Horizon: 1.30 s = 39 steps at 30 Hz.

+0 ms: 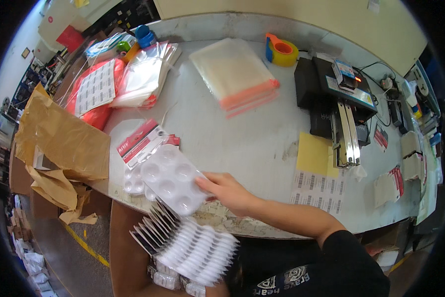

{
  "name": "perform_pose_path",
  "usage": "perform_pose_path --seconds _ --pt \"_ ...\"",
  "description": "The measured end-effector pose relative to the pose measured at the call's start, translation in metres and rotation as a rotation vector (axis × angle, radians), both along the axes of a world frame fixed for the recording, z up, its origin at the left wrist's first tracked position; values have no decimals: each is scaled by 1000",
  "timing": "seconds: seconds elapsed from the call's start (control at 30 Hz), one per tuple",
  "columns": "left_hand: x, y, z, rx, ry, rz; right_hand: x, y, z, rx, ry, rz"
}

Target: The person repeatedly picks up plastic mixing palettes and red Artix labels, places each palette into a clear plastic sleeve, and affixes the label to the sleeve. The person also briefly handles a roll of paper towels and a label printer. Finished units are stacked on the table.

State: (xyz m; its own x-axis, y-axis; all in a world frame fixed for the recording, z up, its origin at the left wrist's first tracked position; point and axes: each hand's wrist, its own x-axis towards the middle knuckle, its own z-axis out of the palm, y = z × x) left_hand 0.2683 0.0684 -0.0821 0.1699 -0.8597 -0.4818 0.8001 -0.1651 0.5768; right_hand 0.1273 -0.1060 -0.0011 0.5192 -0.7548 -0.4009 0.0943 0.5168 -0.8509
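Observation:
My right hand [225, 190] pinches the edge of a white plastic paint palette [170, 178] with round wells, tilted over the table's front left edge. A red and white header card [142, 143] lies at its far end, and part of another palette [133, 182] shows beneath it. Nearer my body, a fanned stack of the same white palettes [197, 250] with cards leans over a brown cardboard box. A bit of my left forearm [216, 289] shows below that stack; the left hand and its fingers are hidden behind it.
Clear plastic bags [235, 69] lie mid-table, with a yellow tape dispenser [283, 52] behind. A black machine [331, 89] stands at right, near label sheets [317, 190]. Brown paper [64, 138] hangs off the left edge. The cardboard box [123, 257] holds wrapped packs.

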Motion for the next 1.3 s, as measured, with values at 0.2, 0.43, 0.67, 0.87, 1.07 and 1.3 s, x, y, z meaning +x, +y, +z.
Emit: perform_pose_path --seconds 0.2,0.43,0.67,0.87,1.07,1.3 --pt "1 16 -2 74 2 26 -40 -142 -32 -1055 1411 -210" --pt "0 25 -3 92 26 15 -114 -53 -49 -1065 1822 422" --pt "7 33 -4 6 21 -91 -136 -6 -32 -1043 1376 320" --pt "18 51 -6 -90 -35 -265 -136 -33 -32 -1457 1403 753" --pt "19 65 14 -218 -219 -629 -134 -21 -9 -1478 1301 405" --pt "-17 42 46 -432 -688 -686 -142 17 -19 -986 1005 133"
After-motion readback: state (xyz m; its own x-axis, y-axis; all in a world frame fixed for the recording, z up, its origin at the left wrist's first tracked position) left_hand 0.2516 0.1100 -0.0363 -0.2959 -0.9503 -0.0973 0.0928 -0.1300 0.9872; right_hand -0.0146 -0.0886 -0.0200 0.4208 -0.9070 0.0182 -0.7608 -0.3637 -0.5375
